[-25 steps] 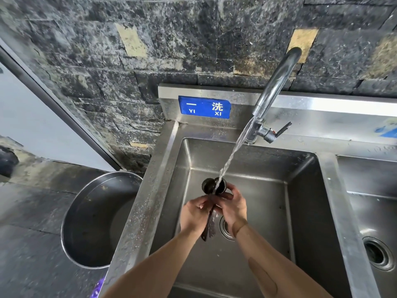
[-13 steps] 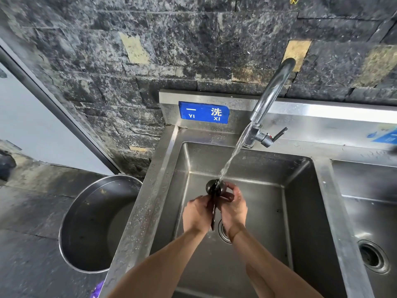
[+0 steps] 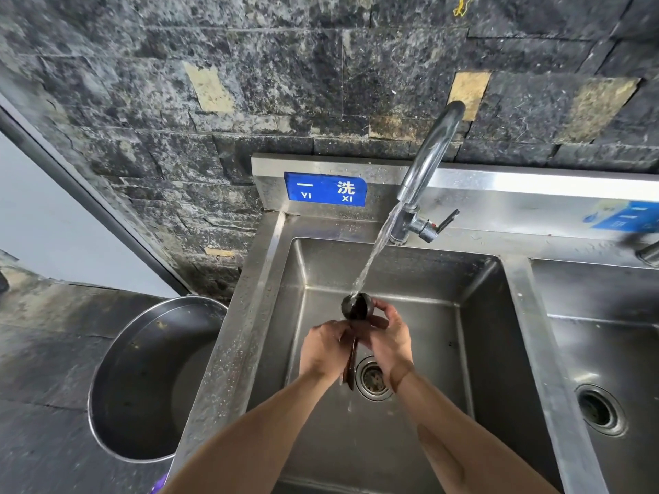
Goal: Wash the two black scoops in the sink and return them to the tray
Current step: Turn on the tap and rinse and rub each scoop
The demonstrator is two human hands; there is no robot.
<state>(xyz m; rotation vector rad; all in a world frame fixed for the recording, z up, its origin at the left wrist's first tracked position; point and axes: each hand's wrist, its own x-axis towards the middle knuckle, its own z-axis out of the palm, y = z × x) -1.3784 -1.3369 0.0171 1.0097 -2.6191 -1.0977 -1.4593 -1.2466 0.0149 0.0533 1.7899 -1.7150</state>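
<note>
A black scoop (image 3: pixel 356 306) is held over the steel sink (image 3: pixel 410 279), its round cup directly under the running water from the tap (image 3: pixel 433 151). My left hand (image 3: pixel 324 347) grips the scoop's handle, which sticks down past my fingers toward the drain (image 3: pixel 372 379). My right hand (image 3: pixel 388 336) wraps the scoop just below the cup, fingertips touching the cup's side. I cannot tell whether one or two scoops are in my hands. No tray is in view.
A second basin (image 3: pixel 606 351) with its own drain lies to the right. A large steel pot (image 3: pixel 107 379) stands on the floor left of the sink. A blue sign (image 3: pixel 324 188) is fixed on the backsplash under the dark stone wall.
The scoop has turned in my hands, its cup now tilted sideways under the stream. Both hands stay in the same place over the drain.
</note>
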